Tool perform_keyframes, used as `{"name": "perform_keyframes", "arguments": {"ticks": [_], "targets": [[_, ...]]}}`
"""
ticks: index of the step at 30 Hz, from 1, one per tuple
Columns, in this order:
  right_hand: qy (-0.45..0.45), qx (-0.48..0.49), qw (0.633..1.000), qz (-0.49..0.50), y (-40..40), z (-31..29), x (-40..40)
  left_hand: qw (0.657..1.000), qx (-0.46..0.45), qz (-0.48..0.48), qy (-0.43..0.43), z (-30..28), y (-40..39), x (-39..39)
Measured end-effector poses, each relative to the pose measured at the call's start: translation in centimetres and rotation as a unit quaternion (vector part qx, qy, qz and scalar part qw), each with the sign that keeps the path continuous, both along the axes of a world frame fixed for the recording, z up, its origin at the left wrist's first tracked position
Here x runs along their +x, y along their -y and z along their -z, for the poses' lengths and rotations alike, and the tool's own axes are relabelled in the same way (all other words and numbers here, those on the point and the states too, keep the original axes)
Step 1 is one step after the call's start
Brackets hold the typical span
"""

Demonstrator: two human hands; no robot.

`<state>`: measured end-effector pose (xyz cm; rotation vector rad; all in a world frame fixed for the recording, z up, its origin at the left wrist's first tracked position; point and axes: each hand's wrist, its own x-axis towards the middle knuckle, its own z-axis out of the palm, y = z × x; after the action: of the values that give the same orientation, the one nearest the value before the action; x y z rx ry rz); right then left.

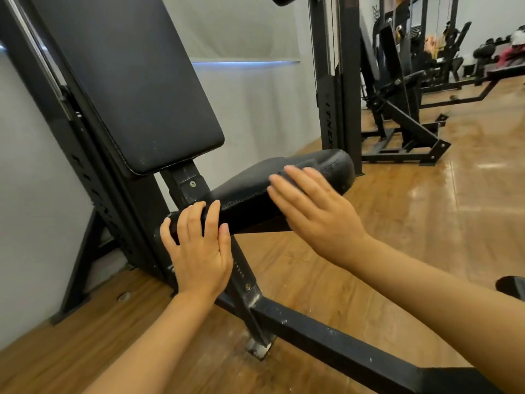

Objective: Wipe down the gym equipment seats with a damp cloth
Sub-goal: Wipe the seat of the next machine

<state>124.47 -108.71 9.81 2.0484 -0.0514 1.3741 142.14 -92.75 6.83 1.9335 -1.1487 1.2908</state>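
The left hand [199, 251] gripped the near end of the seat [284, 189], its fingers [196, 220] curled over the top edge of the black pad and the thumb low on the side. The right hand [315, 211] lay flat and open on the seat's near side, fingers straight and spread, blurred at the tips. A dark strip showed under those fingertips — whether it was a cloth or just the pad's seam I could not tell.

The seat itself sat tilted, its far end raised and rounded, stitching running along the near edge. Just behind the seat rose the backrest [127, 81], a long black pad leaning back on a black frame [93, 177]. Below the seat a post dropped to a square base bar [326, 334] that ran toward the camera across the wood floor [426, 223].

Beyond the seat stood an upright column [329, 109] with lettering on it, against a pale wall [255, 103]. Well past the seat, to the right of it, more black machines [403, 123] stood in a row — the farthest ones too blurred to make out.
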Motion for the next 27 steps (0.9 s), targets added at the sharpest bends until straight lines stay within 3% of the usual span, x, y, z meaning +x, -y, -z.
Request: {"name": "perform_keyframes", "arguments": {"ticks": [3,7,10,14,16,20,23,27], "targets": [[-0.05,-0.055,0.997,0.02,0.5,-0.6,-0.3,1.0,-0.001,-0.004,-0.007,0.0,0.0,-0.1],[-0.002,-0.028,1.0,-0.012,2.1,-0.5,-2.1,1.0,-0.002,0.002,-0.007,0.1,-0.1,0.0],[0.038,0.106,0.987,-0.113,2.9,-0.2,-3.2,1.0,-0.007,-0.001,-0.004,0.1,0.0,-0.2],[0.055,0.306,0.923,-0.225,4.4,0.3,-3.7,1.0,-0.005,-0.007,-0.006,0.3,0.0,-0.1],[0.08,0.35,0.903,-0.238,4.4,0.7,-3.3,1.0,-0.005,-0.006,-0.006,0.3,0.0,-0.1],[0.083,0.291,0.928,-0.219,3.3,0.7,-2.5,1.0,-0.008,-0.012,-0.003,0.4,0.3,0.0],[0.09,0.198,0.965,-0.146,2.4,0.5,-1.9,1.0,-0.011,-0.012,-0.004,0.5,0.4,0.1],[0.098,0.112,0.988,-0.045,1.6,0.7,-1.1,1.0,-0.012,-0.009,-0.007,0.5,0.5,0.1]]}}
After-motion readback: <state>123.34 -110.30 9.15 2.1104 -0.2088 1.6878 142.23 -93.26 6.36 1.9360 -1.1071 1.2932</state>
